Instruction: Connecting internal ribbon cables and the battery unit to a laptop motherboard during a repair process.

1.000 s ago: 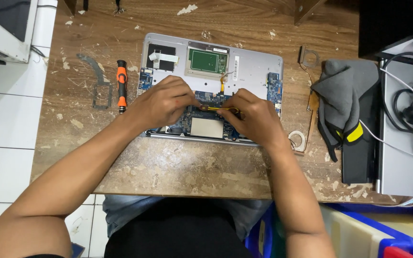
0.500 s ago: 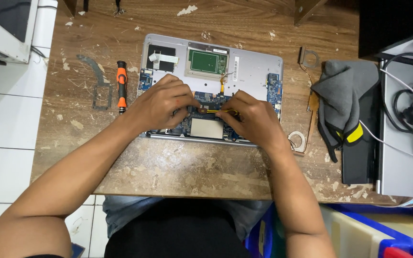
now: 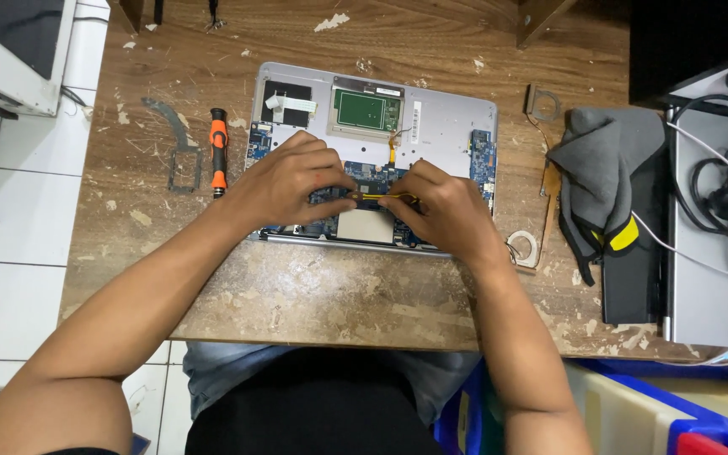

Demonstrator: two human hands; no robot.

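An opened silver laptop base lies on a worn wooden table, its blue circuit board and a green board exposed. My left hand rests on the left part of the circuit board, fingertips pinching one end of a thin yellow tool. My right hand grips the other end of that yellow tool over the middle of the board. Both hands cover much of the board beneath them.
An orange-and-black screwdriver and a grey metal bracket lie left of the laptop. A grey cloth with a yellow tag, a tape roll, a black box and cables sit at the right. Blue bins stand below.
My hands have shifted only slightly on the board; the yellow tool stays held between them.
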